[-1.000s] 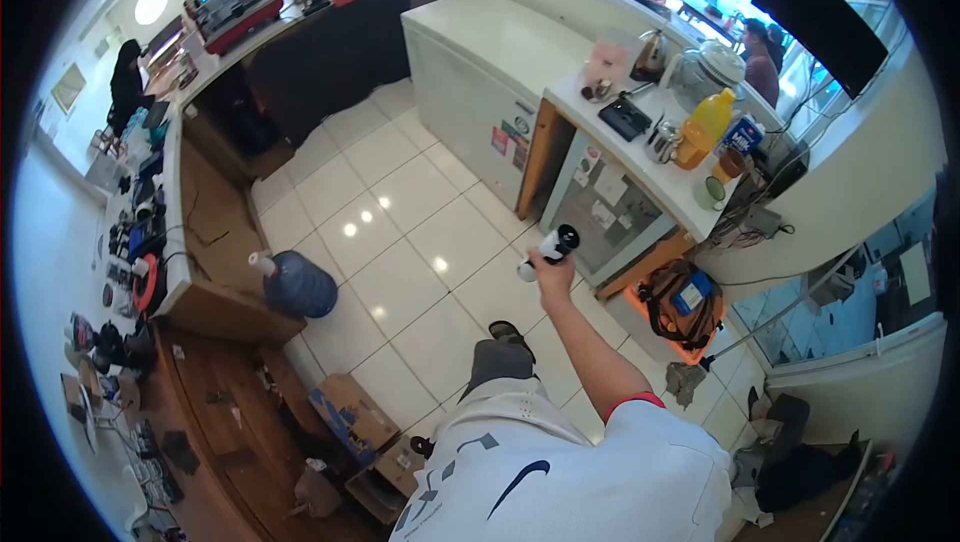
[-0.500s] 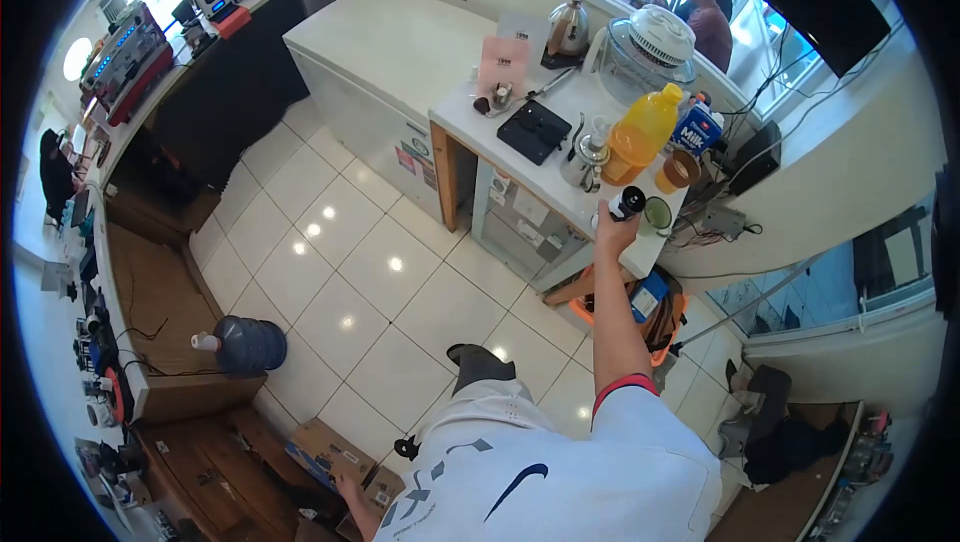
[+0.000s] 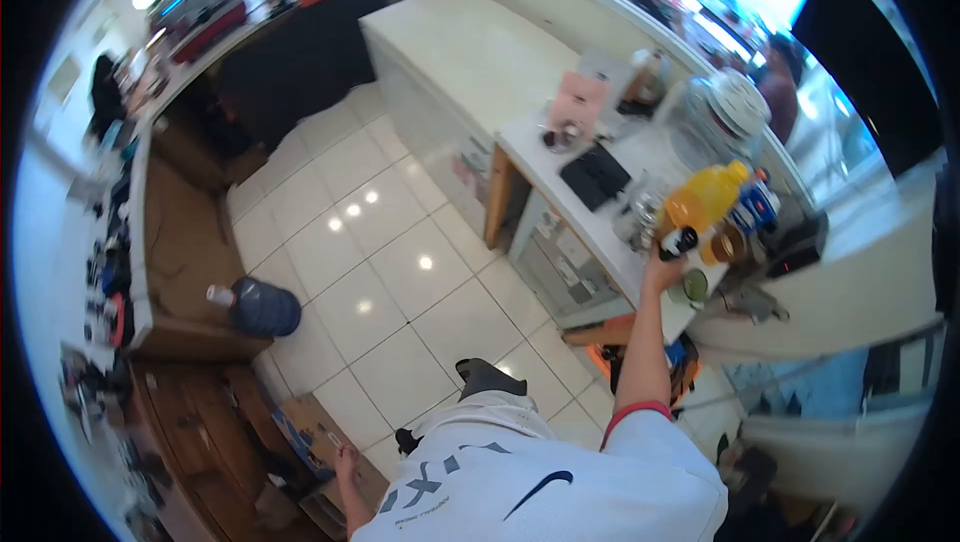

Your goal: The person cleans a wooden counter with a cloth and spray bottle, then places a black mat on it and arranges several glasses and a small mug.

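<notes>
My right hand [image 3: 662, 270] is wrapped round a small dark-capped container [image 3: 680, 241] over the right end of the white counter. Close beside it are a large bottle of yellow-orange liquid [image 3: 703, 197], an amber cup [image 3: 722, 244] and a green glass [image 3: 692, 287]. A shiny metal pot [image 3: 638, 222] stands just left of the hand, and a blue carton [image 3: 754, 207] is behind. Down at the lower left, my left hand [image 3: 346, 462] hangs near a cardboard box [image 3: 312, 424]; its fingers are too small and blurred to read.
A black flat device [image 3: 595, 177] lies on the counter [image 3: 540, 147], with a pink card [image 3: 577, 102] and a white-lidded glass appliance [image 3: 735, 107] farther back. A large water jug [image 3: 265, 306] lies on the tiled floor [image 3: 400, 292]. Two people sit beyond the window.
The whole view has shifted, with the counter now farther right and lower. My right hand still grips the dark-capped container, now closer to the yellow-orange bottle and metal pot.
</notes>
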`<action>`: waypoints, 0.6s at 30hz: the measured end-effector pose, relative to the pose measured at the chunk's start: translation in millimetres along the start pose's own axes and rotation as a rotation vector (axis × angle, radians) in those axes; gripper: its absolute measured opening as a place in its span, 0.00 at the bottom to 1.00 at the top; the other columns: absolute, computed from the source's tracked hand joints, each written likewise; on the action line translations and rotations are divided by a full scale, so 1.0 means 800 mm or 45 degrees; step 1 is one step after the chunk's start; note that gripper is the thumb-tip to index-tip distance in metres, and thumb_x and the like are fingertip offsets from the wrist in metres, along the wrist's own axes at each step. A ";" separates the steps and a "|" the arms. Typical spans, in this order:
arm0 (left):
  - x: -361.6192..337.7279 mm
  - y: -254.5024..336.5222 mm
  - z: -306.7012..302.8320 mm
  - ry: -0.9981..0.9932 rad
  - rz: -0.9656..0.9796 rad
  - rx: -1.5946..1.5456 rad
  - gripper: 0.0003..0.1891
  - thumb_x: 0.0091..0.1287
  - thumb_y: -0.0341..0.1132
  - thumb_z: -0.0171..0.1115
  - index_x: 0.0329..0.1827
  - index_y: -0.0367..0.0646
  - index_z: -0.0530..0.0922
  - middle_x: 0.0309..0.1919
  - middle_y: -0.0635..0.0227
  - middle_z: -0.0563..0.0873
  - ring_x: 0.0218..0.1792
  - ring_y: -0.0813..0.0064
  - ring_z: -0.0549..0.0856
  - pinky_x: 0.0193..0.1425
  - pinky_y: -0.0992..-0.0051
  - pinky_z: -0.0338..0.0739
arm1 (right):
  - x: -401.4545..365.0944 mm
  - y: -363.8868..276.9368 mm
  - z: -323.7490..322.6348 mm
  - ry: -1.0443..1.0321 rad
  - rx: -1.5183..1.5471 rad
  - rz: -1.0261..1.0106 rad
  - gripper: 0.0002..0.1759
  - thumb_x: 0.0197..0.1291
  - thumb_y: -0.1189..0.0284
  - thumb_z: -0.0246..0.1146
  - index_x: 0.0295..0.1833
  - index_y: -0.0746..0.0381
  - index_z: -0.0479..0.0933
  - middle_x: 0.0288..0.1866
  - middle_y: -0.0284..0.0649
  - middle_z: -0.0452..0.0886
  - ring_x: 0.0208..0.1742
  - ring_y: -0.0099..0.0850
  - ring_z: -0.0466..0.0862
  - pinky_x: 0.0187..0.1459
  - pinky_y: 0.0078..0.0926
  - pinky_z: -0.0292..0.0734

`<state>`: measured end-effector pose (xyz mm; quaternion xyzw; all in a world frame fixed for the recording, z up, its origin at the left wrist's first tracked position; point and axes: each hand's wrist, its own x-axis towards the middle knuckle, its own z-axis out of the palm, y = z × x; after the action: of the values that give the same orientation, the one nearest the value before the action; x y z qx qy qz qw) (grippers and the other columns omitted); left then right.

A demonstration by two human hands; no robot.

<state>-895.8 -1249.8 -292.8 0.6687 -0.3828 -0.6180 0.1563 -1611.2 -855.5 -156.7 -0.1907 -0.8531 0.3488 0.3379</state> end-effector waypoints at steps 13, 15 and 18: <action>-0.069 -0.144 -0.102 0.337 0.035 0.342 0.13 0.60 0.37 0.66 0.47 0.45 0.87 0.36 0.58 0.90 0.38 0.64 0.88 0.44 0.67 0.83 | -0.268 -0.049 -0.004 -0.625 0.130 -0.784 0.21 0.68 0.70 0.58 0.63 0.67 0.73 0.42 0.50 0.84 0.43 0.42 0.86 0.45 0.40 0.80; -0.063 -0.174 -0.138 0.469 0.009 0.197 0.13 0.59 0.37 0.67 0.45 0.46 0.87 0.33 0.59 0.90 0.35 0.65 0.88 0.42 0.67 0.83 | -0.368 -0.108 -0.013 -1.197 0.445 -0.637 0.17 0.70 0.68 0.57 0.56 0.68 0.77 0.37 0.47 0.85 0.37 0.38 0.86 0.40 0.36 0.79; -0.097 -0.188 -0.187 0.710 -0.138 -0.075 0.11 0.58 0.36 0.69 0.42 0.44 0.88 0.28 0.61 0.89 0.28 0.66 0.88 0.37 0.68 0.83 | -0.528 -0.189 -0.032 -1.569 0.346 -0.938 0.15 0.71 0.65 0.58 0.47 0.68 0.78 0.31 0.42 0.82 0.26 0.27 0.79 0.31 0.28 0.77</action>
<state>-702.2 -1135.7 -312.4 0.8276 -0.2704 -0.4285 0.2416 -1311.5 -1184.3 -221.1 0.3833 -0.8463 0.3594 -0.0876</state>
